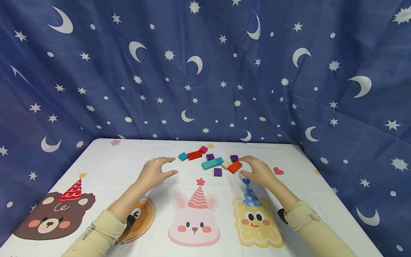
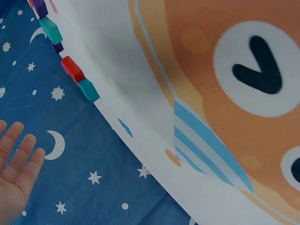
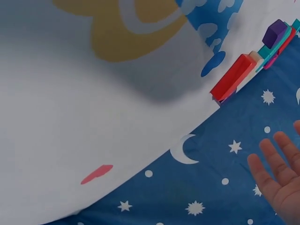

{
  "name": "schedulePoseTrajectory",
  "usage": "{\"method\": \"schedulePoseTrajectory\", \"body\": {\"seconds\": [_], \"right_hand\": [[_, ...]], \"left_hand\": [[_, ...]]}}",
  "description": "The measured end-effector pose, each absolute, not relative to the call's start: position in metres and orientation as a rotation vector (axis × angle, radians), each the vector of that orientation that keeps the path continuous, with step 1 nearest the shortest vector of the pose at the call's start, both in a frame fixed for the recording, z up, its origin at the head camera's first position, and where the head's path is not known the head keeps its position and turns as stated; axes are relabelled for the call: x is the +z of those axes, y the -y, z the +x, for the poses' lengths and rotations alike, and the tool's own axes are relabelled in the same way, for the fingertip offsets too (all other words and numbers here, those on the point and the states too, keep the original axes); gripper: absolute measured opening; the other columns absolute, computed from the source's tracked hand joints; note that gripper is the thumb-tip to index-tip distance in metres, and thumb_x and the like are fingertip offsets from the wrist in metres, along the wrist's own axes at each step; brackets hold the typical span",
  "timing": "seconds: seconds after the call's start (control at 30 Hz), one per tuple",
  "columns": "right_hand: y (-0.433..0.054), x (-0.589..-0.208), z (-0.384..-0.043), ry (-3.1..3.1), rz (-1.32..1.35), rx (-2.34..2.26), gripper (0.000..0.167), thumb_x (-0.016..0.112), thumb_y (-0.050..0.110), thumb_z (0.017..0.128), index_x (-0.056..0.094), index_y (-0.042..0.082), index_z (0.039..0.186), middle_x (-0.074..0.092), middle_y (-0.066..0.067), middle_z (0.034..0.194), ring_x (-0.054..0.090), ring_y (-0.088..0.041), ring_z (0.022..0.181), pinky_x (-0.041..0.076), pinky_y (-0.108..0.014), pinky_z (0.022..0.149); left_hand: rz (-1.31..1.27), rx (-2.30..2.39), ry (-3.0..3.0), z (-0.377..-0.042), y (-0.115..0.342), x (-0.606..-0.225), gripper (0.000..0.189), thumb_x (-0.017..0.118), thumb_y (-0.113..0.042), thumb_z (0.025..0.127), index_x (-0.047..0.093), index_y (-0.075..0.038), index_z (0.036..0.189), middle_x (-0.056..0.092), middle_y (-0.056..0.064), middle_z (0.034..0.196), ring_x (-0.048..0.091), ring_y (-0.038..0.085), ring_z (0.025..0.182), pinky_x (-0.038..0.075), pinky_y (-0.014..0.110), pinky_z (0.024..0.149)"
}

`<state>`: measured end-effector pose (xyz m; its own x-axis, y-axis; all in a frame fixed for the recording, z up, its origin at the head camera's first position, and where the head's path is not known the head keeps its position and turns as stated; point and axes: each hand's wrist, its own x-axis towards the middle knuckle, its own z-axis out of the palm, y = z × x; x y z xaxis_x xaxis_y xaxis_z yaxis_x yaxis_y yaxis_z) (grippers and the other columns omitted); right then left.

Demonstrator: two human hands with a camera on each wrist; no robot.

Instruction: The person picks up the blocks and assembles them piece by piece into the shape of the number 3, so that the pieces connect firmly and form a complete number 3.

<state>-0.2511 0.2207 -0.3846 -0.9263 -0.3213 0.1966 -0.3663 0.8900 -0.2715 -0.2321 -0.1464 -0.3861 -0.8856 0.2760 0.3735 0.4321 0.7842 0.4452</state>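
A loose group of small coloured blocks lies toward the back of the table. At its left end are a blue block (image 1: 183,156), a long red block (image 1: 194,155) and a pink block (image 1: 203,150). A teal block (image 1: 209,164) lies mid-group, between two purple ones. On the right, a cream block (image 1: 226,165) touches an orange-red block (image 1: 235,167), with a purple block (image 1: 234,158) behind. My left hand (image 1: 155,172) is left of the group, thumb and fingers spread, holding nothing. Fingers parted, my right hand (image 1: 258,172) is at the right end, fingertips close to the purple and orange-red blocks.
A white tablecloth (image 1: 106,157) printed with cartoon animals and party hats covers the table. Its back edge meets a blue curtain (image 1: 218,107) with moons and stars, which also encloses both sides.
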Motion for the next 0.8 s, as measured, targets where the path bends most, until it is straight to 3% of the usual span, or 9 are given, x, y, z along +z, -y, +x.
{"method": "schedulePoseTrajectory", "body": {"seconds": [0.37,0.8], "right_hand": [[-0.208,-0.386,-0.266,2.909,0.521,0.530,0.043,0.071,0.017,0.083,0.060,0.002,0.122,0.060,-0.019,0.125,0.056,-0.036,0.116,0.046,-0.048,0.096],[-0.200,-0.395,-0.286,2.977,0.472,0.559,0.042,0.070,0.014,0.084,0.060,0.001,0.123,0.060,-0.019,0.125,0.055,-0.036,0.117,0.045,-0.048,0.098]], "left_hand": [[-0.524,-0.809,2.747,-0.244,0.123,-0.389,0.035,0.072,-0.026,0.082,0.069,-0.007,0.111,0.069,0.011,0.113,0.063,0.031,0.108,0.046,0.049,0.094],[-0.532,-0.869,2.777,-0.259,0.104,-0.401,0.034,0.072,-0.026,0.082,0.070,-0.008,0.110,0.071,0.008,0.107,0.065,0.026,0.100,0.052,0.042,0.087]]}}
